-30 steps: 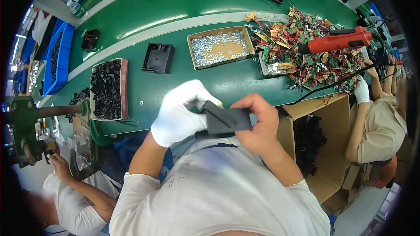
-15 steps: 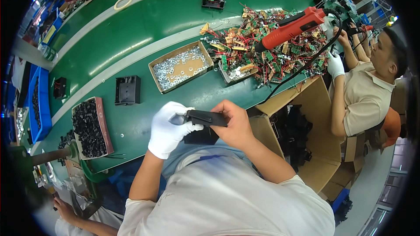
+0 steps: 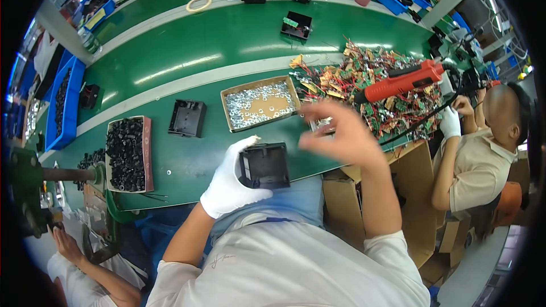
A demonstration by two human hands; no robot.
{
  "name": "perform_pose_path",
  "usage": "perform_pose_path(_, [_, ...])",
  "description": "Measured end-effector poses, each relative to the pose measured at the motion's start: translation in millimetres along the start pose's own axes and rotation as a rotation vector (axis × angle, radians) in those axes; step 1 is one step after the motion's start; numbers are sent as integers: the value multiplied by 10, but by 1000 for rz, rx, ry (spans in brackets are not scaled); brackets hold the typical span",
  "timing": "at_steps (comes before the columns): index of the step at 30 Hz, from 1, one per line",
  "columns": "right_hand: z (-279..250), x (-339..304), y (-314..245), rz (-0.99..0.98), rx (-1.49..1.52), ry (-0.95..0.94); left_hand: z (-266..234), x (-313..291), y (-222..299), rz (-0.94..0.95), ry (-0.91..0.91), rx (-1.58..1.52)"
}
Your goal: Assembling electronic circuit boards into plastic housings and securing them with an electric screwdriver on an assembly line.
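Black housing [image 3: 265,166], its open side facing the camera, sits at the centre of the frame, gripped from the left by the white-gloved left hand [image 3: 228,186], thumb along its lower edge. Just right of it, the bare right hand [image 3: 351,137] hangs blurred, holding nothing, thumb and fingers spread apart. On the green surface [image 3: 187,176], a second black housing [image 3: 187,118] lies left of centre, a washer tray [image 3: 261,106] above centre, and wired circuit boards [image 3: 398,115] toward upper right.
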State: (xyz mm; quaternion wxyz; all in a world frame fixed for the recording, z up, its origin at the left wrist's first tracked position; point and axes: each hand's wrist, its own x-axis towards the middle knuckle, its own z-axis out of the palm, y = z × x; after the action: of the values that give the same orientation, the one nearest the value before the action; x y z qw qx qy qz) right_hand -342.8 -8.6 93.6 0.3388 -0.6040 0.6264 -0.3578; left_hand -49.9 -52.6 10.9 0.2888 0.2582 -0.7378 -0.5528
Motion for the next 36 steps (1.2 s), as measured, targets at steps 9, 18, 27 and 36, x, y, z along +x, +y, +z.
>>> perform_pose_path(9, [-15,1774,728,235,-1146,-4,10,-122,-333,-91,111,-255])
perform_pose_path(18, [-609,1347,156,117,-366,450,-38,-163,-405,-119,76,-462])
perform_pose_path(27, [-409,904,-232,-67,377,791,-49,-151,-265,-69,177,-385])
perform_pose_path(36, [467,-80,-589,-591,-427,-175,-180,-155,434,81,223,179])
